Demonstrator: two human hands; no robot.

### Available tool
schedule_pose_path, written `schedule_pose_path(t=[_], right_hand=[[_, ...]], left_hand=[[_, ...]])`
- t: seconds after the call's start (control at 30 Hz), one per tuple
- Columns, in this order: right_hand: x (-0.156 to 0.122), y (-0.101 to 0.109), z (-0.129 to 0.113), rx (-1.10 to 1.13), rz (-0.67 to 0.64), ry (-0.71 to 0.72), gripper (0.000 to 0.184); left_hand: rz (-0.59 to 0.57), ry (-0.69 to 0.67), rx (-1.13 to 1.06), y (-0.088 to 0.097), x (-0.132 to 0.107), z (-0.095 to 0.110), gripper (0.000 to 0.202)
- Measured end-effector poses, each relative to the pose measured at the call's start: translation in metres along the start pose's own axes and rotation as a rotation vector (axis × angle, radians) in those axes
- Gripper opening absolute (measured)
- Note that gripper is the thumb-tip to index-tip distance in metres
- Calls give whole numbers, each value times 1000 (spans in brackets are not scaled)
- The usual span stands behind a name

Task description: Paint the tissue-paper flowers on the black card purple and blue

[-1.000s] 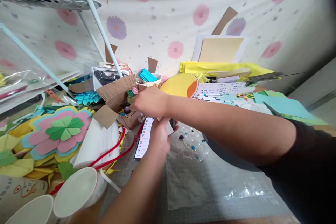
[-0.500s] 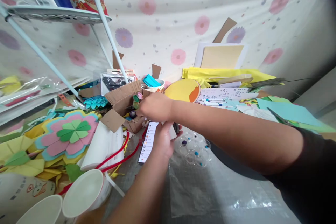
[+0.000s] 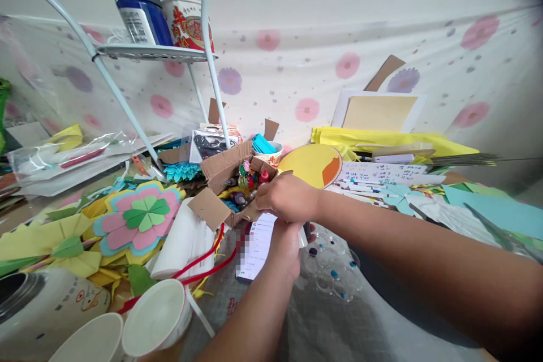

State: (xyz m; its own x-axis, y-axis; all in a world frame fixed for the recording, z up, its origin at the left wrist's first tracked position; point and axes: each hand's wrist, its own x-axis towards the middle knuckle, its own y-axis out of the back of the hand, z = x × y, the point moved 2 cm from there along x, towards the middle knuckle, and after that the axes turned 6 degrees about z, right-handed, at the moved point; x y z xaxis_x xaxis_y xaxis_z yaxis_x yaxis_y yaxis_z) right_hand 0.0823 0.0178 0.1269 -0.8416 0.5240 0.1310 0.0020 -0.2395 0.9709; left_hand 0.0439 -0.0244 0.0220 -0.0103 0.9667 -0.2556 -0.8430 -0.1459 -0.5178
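My right hand (image 3: 287, 197) is at the near right edge of an open cardboard box (image 3: 211, 212), its fingers curled. Its fingertips are mostly hidden, so what they hold does not show. Small coloured bottles and tubes lie in the box, among them a red bottle (image 3: 263, 176) and a purple-capped one (image 3: 239, 198). Just below, my left hand (image 3: 287, 246) is closed around a small white thing (image 3: 302, 237), mostly covered by the hand. Under my left wrist lies a phone (image 3: 259, 246) with a lit screen. A clear round-welled palette (image 3: 328, 271) with blue blobs is to the right.
Two white bowls (image 3: 156, 317) and a white jar (image 3: 63, 300) stand front left. Layered paper flowers (image 3: 142, 215) lie behind them. A wire shelf (image 3: 156, 54) rises at the back left. A yellow disc (image 3: 307, 161) and paper sheets (image 3: 487, 209) lie to the right.
The view has shifted, so the scene sits lower and further right. My right hand has drawn back from over the box to its right edge, uncovering more bottles. My left hand keeps the white thing.
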Motion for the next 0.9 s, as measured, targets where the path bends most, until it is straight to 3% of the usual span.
schedule_pose_path(t=[0.47, 0.9], right_hand=[[-11, -15, 4, 60, 62, 71, 19], [-11, -20, 5, 63, 102, 70, 19]], left_hand=[[47, -23, 56, -2, -2, -1, 47], [33, -54, 52, -1, -4, 0, 45]])
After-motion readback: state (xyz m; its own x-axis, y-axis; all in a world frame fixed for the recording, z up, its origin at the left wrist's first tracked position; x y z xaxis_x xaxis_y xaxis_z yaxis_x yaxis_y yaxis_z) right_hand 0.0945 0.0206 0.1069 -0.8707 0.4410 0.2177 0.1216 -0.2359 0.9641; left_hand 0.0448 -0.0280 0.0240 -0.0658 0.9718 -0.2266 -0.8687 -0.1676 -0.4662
